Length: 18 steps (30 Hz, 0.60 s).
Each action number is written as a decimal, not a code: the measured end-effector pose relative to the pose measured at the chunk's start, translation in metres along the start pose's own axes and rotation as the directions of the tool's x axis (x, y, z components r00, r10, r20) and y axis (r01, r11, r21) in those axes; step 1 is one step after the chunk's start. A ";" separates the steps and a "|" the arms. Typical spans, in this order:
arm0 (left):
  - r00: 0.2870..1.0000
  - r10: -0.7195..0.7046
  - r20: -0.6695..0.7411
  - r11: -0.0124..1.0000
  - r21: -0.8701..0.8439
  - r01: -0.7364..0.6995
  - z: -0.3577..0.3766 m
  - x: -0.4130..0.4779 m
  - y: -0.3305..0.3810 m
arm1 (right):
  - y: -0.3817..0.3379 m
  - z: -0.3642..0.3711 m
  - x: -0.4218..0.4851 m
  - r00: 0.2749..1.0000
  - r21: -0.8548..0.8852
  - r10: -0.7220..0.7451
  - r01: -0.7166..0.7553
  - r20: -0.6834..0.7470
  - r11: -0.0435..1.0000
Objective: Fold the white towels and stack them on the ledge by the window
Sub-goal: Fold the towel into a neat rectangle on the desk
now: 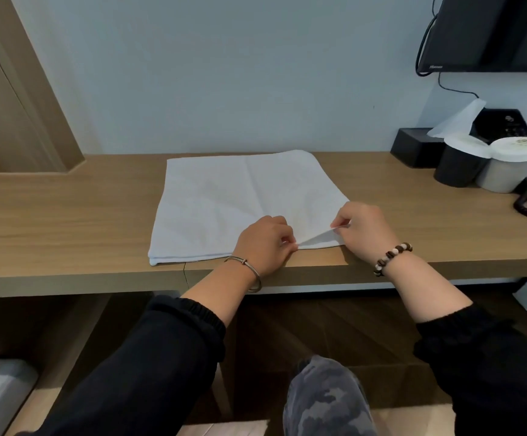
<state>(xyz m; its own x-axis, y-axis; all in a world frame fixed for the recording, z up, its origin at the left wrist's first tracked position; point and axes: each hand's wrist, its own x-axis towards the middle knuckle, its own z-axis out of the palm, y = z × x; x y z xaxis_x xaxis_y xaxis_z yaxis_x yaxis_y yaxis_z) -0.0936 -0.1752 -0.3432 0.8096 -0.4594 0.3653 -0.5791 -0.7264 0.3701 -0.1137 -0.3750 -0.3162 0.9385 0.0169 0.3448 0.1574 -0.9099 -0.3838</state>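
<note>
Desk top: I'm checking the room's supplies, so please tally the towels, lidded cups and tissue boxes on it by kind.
towel: 1
lidded cups: 2, a black cup and a white cup
tissue box: 1
Total: 4

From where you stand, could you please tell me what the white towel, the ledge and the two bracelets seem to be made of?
White towel: soft matte cloth, probably cotton; it creases and its corner lifts limply.
Ledge: wood or wood-look laminate, satin; streaky grain, which one I cannot tell.
Left bangle: thin metal, by its gleam.
Right bracelet: brown and pale beads, perhaps wood.
</note>
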 end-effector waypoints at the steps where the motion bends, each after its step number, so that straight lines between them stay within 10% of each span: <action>1: 1.000 -0.003 -0.001 1.000 0.000 0.003 0.000 0.000 0.001 | 0.001 0.000 -0.002 0.999 -0.010 -0.020 0.019 -0.045 1.000; 10: 0.997 0.077 0.026 0.995 0.069 -0.078 -0.002 -0.001 0.003 | 0.014 0.006 -0.029 0.959 -0.173 -0.279 0.283 0.050 0.943; 18: 0.979 0.186 0.088 0.978 0.084 -0.193 -0.006 -0.005 0.003 | 0.028 0.006 -0.022 1.000 -0.105 -0.012 0.013 0.018 0.994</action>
<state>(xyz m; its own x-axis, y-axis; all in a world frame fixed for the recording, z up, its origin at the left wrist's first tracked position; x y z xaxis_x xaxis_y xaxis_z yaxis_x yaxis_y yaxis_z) -0.0998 -0.1716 -0.3385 0.6933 -0.6293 0.3512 -0.7143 -0.6646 0.2191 -0.1283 -0.3981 -0.3398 0.9420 0.0349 0.3337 0.1369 -0.9480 -0.2874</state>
